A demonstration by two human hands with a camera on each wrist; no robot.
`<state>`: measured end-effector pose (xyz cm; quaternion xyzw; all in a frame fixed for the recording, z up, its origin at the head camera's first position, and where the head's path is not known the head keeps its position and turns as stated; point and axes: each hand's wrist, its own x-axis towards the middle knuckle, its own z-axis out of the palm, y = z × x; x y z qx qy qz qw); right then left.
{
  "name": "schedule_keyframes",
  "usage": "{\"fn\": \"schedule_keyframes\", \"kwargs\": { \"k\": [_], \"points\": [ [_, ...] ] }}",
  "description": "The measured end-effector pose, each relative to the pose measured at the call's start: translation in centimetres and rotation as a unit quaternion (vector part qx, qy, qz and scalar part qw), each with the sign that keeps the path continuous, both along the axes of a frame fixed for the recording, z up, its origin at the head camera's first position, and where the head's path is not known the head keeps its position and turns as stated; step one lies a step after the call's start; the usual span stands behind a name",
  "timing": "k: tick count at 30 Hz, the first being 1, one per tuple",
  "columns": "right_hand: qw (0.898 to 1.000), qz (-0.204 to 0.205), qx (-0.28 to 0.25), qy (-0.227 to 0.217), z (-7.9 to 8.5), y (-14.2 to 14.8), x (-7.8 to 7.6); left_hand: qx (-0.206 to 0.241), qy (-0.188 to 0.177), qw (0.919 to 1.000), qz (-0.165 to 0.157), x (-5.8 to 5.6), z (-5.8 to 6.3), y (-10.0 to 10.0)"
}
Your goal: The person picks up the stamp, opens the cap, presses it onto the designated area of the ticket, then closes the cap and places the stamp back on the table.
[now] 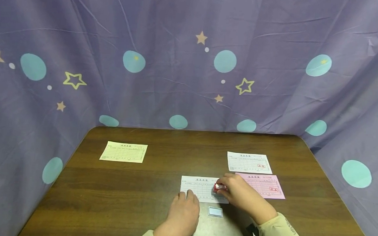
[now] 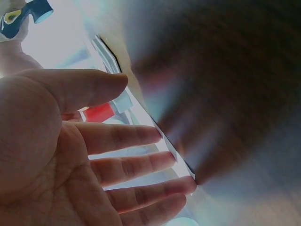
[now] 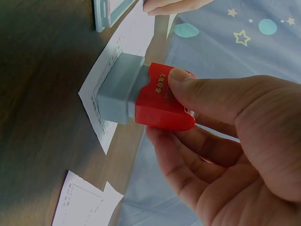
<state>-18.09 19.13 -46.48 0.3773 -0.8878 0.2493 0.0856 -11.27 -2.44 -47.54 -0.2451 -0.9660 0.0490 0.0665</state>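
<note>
My right hand (image 1: 241,194) pinches a red and grey rubber stamp (image 3: 162,106) between thumb and fingers. The grey base of the stamp stands on the right part of a white printed slip (image 1: 193,188). At the slip's lower left edge rests my left hand (image 1: 183,214), its fingers (image 2: 124,172) fairly straight and touching the paper's border. Below the slip, between the hands, lies a small rectangular stamp cap (image 1: 215,212) with a grey rim; the right wrist view shows its rim too. The stamp's printing face is hidden against the paper.
To the right lie a pink slip (image 1: 262,184), partly behind my right hand, and another white slip (image 1: 247,162) above it, both bearing red stamp marks. A yellow slip (image 1: 124,152) lies at the far left of the brown wooden table (image 1: 109,199). A patterned curtain (image 1: 164,95) surrounds the table.
</note>
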Motion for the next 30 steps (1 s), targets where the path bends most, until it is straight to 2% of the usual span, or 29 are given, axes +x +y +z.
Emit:
{"fn": "schedule_keyframes", "kwargs": {
  "k": [6, 17, 30],
  "points": [
    [1.0, 0.002, -0.005, 0.003, -0.08, -0.09, -0.02, 0.0, 0.003, 1.0, -0.001, 0.03, 0.01, -0.08],
    [1.0, 0.004, -0.009, 0.0, -0.06, -0.04, 0.1, 0.001, -0.014, 0.9999, 0.001, -0.05, 0.04, -0.13],
    [1.0, -0.008, -0.001, -0.014, 0.19, 0.09, 0.26, 0.007, -0.005, 1.0, -0.001, 0.06, 0.08, -0.22]
  ]
}}
